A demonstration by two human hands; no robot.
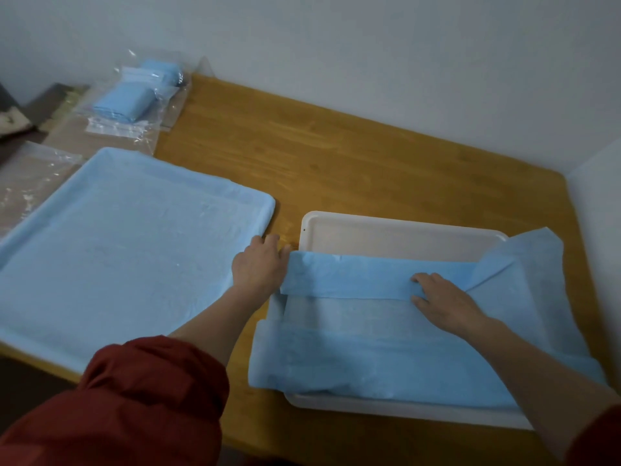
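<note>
A white tray (396, 227) lies on the wooden table at the right, partly draped with a light blue sheet (386, 358). A folded band of that sheet runs across the tray's middle. My left hand (258, 264) grips the band's left end beside the tray's left rim. My right hand (443, 301) pinches the band further right, fingers on top and thumb under its near edge. The sheet's right part is bunched over the tray's right rim. The tray's far half is bare.
A second tray wrapped in a blue sheet (127, 250) fills the table's left side. Clear plastic packs with folded blue sheets (134, 95) lie at the far left. The wooden table (336, 156) reaches a white wall behind and at the right.
</note>
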